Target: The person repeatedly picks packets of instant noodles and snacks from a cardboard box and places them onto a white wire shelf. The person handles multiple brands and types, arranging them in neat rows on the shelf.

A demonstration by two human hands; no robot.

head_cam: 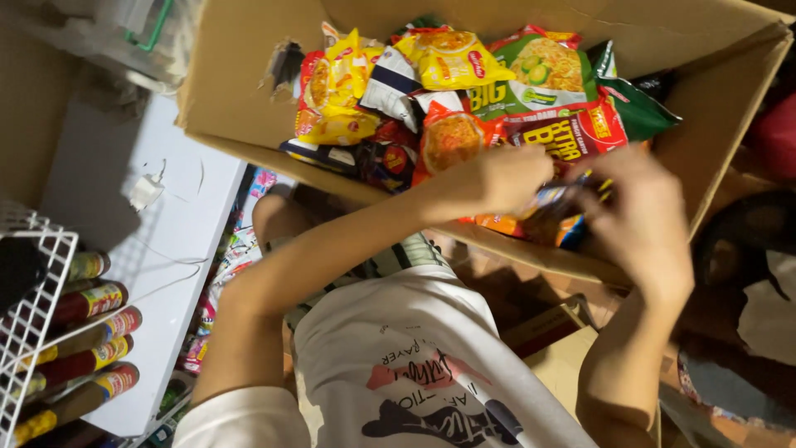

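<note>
Both my hands are down at the near edge of the cardboard box (pixel 240 91). My left hand (pixel 497 178) and right hand (pixel 643 220) each have their grip clamped on the same dark snack packet (pixel 564 203), which is blurry but seems to lie crosswise between them. The box is stuffed with noodle packets (pixel 452 58). Off to my left there's a white bench (pixel 178 241) and a wire rack (pixel 37 299) of sauce bottles (pixel 87 303).

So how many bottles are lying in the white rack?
5 at least: bottles stacked top to bottom in the rack at left. More may hide behind it.
</note>
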